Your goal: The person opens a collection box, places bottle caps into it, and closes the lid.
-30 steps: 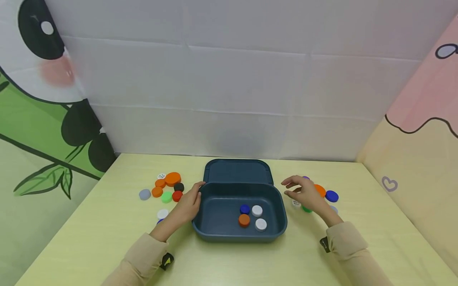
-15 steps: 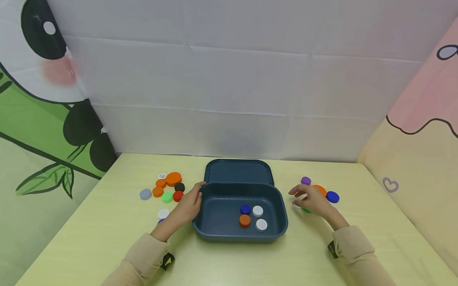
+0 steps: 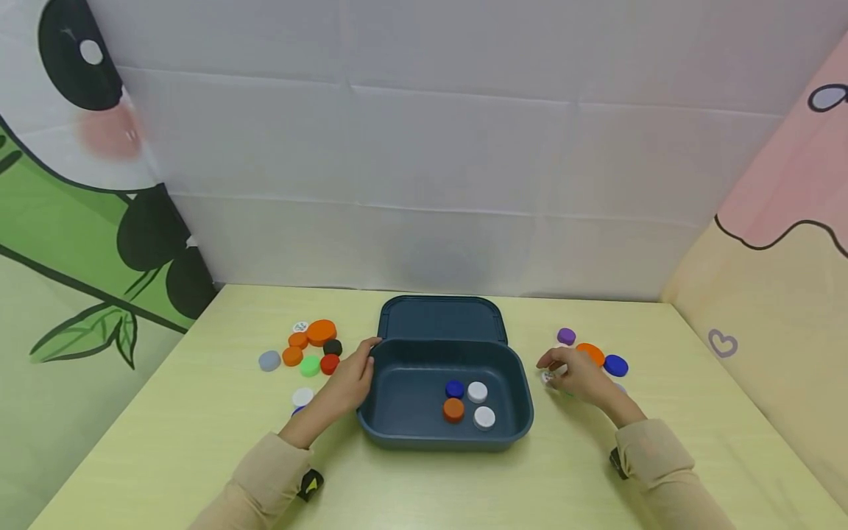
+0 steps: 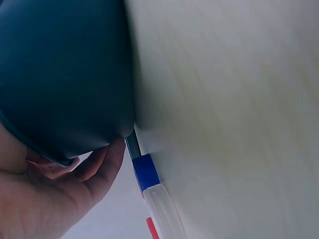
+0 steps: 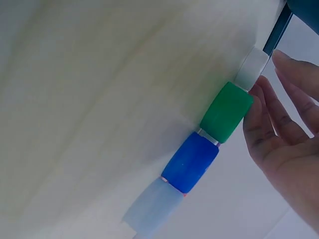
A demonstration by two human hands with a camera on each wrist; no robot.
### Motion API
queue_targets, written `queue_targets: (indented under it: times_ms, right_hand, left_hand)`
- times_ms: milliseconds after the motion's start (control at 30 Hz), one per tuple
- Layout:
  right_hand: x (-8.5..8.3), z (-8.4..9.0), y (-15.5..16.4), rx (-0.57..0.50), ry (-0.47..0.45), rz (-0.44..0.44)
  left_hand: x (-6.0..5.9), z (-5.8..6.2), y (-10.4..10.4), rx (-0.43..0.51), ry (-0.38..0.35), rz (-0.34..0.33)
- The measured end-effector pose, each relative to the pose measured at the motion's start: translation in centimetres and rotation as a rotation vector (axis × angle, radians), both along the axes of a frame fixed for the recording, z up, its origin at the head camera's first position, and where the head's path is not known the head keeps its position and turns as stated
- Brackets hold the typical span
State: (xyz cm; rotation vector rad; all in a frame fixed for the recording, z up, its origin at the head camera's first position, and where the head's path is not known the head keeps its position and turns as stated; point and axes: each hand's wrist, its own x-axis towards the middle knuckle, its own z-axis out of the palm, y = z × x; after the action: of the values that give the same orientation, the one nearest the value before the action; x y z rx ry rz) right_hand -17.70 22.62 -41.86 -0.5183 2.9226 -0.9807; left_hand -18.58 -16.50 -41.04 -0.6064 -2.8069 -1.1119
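- White cap (image 3: 547,377): on the table just right of the box (image 3: 404,427), touching the right hand (image 3: 578,372) fingertips, which curl onto it.
- Left hand (image 3: 349,381): fingers straight, resting against the box's left wall.

box (image 3: 424,412) centre of table (image 3: 165,442) (lid behind) | four caps (image 3: 469,401) inside | caps left, right

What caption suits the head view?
Left hand steadies an open blue box; right hand reaches a white cap.
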Motion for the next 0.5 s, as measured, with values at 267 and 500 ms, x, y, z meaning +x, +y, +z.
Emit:
queue_targets:
  times_ms: [267, 500]
  right_hand:
    - [-0.07, -0.11, -0.08, 0.057, 0.031, 0.011]
    - [-0.09, -0.19, -0.15, 0.074, 0.037, 0.012]
  left_hand:
    - [-0.11, -0.02, -0.05, 0.005, -0.002, -0.004]
    - [-0.03, 0.03, -0.05, 0.007, -0.013, -0.003]
